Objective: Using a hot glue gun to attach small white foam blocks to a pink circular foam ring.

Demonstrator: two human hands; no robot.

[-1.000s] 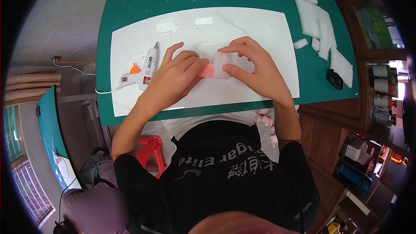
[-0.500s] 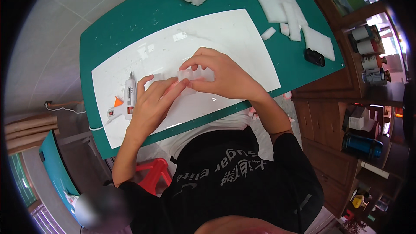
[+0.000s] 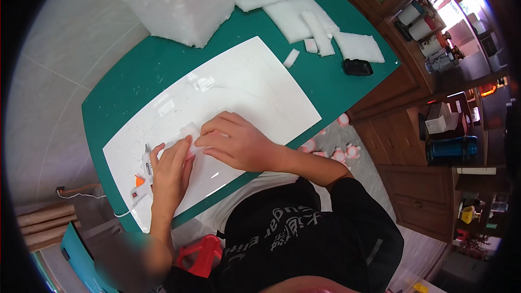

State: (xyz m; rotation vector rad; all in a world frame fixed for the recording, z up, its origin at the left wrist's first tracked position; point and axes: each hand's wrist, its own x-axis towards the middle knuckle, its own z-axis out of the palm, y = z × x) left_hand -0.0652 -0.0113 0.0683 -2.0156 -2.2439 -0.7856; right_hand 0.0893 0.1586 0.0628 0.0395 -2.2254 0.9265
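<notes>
Both my hands meet over a glossy white board on the green tabletop. A small whitish, pink-tinged piece lies between them; its kind I cannot make out. My left hand presses thumb and fingers against the near side of the piece. From the right, my right hand pinches it with bent fingertips, which hide part of it. Close beside my left hand lies a white glue gun with an orange trigger, partly covered by that hand.
A white fibrous open box stands at the far edge of the green table. White padding sheets, offcuts and a black object lie far right. A red stool is below, wooden cabinets stand right, and pink-white pieces are on the floor.
The view has shifted, bringing more of the white box into sight. My hands stay together on the small piece; the right fingers are drawn closer together, and my left hand covers more of the glue gun.
</notes>
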